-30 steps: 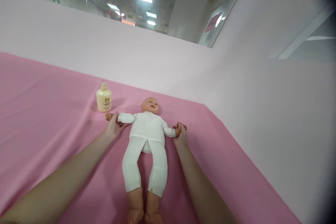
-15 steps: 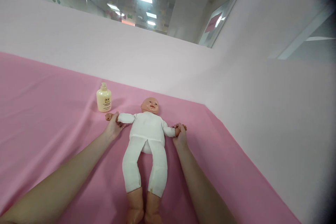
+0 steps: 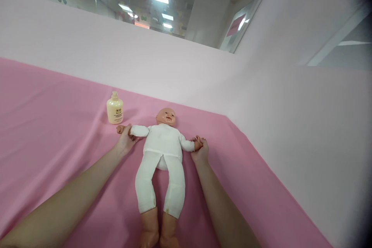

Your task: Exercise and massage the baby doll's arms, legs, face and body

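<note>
A baby doll [image 3: 163,141] with a white cloth body lies on its back on a pink sheet [image 3: 58,124], head toward the wall and feet toward me. Its arms are spread out to both sides. On the left, my left hand [image 3: 125,141] is closed round the doll's wrist, thumb on top, and the doll's small fist sticks out beyond it. My right hand [image 3: 200,151] grips the doll's other hand on the right, with its thumb over the little fingers. Just behind my left hand stands a cream pump bottle [image 3: 115,110], upright.
A white wall [image 3: 174,73] rises behind the sheet and turns along the right side. Above it is a wide glass pane [image 3: 174,4] showing ceiling lights. Soft folds run through the sheet on the left.
My right hand has shifted very slightly, its thumb now further over the doll's hand. My left hand, the doll's body and the bottle look unmoved.
</note>
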Demonstrator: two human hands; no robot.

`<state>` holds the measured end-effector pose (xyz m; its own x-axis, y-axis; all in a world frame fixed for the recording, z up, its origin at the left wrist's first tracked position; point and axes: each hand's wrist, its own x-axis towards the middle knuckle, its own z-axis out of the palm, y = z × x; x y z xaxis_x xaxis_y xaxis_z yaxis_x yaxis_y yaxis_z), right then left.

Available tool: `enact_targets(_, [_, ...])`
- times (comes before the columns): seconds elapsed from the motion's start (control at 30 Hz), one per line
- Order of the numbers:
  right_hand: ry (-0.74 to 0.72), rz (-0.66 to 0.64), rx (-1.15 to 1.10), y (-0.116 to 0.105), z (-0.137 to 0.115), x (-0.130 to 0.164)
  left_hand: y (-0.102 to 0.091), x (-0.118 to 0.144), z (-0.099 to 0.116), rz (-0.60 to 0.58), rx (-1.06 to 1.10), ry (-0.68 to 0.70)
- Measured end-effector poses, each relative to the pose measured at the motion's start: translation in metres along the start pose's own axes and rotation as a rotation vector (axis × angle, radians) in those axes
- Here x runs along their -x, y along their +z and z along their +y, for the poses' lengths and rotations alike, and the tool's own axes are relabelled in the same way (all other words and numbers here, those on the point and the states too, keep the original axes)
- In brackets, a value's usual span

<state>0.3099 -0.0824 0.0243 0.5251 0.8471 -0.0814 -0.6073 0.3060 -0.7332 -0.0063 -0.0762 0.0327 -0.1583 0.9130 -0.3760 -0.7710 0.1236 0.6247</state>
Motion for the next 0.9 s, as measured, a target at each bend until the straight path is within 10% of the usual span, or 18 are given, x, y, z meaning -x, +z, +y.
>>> enact_targets(0.9, [0.099, 0.038, -0.114, -0.003, 0.0, -0.007, 0.003, 0.006, -0.001, -0.075, -0.079, 0.057])
